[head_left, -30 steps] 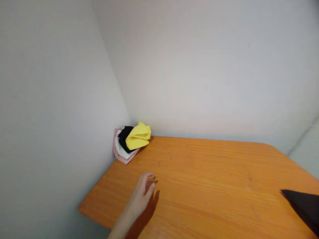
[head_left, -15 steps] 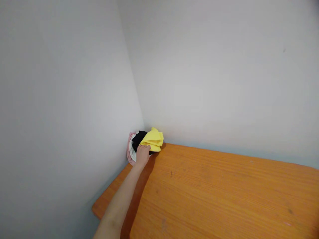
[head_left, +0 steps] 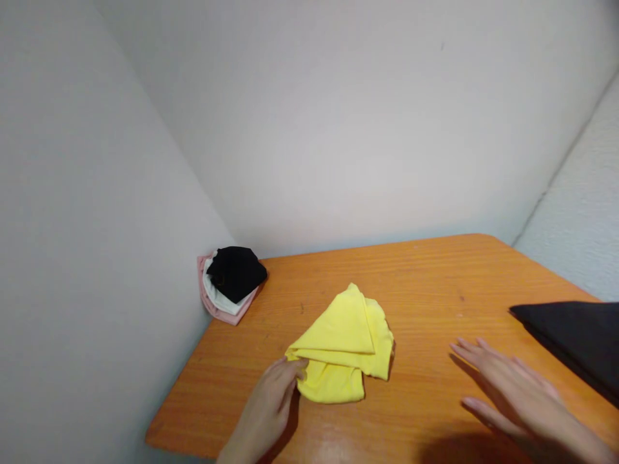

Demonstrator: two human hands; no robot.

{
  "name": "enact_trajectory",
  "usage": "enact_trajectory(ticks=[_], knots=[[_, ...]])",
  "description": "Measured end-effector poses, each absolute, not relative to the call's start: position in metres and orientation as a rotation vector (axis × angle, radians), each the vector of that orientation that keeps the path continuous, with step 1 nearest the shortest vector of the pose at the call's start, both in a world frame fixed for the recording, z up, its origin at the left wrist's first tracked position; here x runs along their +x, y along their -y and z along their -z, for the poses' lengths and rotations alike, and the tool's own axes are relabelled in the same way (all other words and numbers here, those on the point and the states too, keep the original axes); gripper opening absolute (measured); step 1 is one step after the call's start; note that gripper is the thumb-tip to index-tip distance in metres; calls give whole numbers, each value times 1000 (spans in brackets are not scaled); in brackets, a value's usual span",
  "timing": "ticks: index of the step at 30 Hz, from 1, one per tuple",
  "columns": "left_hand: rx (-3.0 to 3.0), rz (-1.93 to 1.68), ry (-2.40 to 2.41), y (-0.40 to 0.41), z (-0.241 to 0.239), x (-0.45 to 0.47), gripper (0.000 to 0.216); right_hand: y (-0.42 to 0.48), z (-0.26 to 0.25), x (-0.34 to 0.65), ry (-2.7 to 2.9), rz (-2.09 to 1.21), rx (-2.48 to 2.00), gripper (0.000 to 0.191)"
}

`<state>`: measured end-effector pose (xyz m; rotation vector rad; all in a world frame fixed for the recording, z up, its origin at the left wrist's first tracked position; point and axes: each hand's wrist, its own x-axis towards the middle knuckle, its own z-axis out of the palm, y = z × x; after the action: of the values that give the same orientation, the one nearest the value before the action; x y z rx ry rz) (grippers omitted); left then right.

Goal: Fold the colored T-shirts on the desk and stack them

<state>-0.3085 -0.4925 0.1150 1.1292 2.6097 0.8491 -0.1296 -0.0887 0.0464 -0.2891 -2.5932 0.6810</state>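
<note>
A folded yellow cloth garment lies loosely layered on the wooden table, its point toward the wall. My left hand pinches its left corner between thumb and fingers. Off to the right, my right hand hovers over the table with fingers stretched and thumb apart, holding nothing; it is slightly blurred. The yellow cloth is nearest to it on the left, and a black folded cloth on the right.
In the far left corner sits a stack with a black cloth on top, a white cloth and a pink cloth beneath. Walls bound the orange-brown table at the back and left. Its left front edge is visible.
The yellow cloth has come off the corner stack to the middle of the table, held by my left hand. My view has swung right; my right hand and the black cloth at right now show.
</note>
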Motion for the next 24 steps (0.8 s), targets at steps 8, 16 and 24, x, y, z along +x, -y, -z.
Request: enact_trajectory(ticks=[8, 16, 24], knots=[[1298, -885, -2479, 452, -120, -248, 31, 163, -97, -182, 2733, -490, 224, 39], [1157, -1427, -2344, 411, -97, -211, 32, 185, -136, -166, 2542, -1169, -207, 25], [780, -1646, -1989, 398, -120, -198, 86, 219, -140, -153, 2537, -1577, 170, 32]])
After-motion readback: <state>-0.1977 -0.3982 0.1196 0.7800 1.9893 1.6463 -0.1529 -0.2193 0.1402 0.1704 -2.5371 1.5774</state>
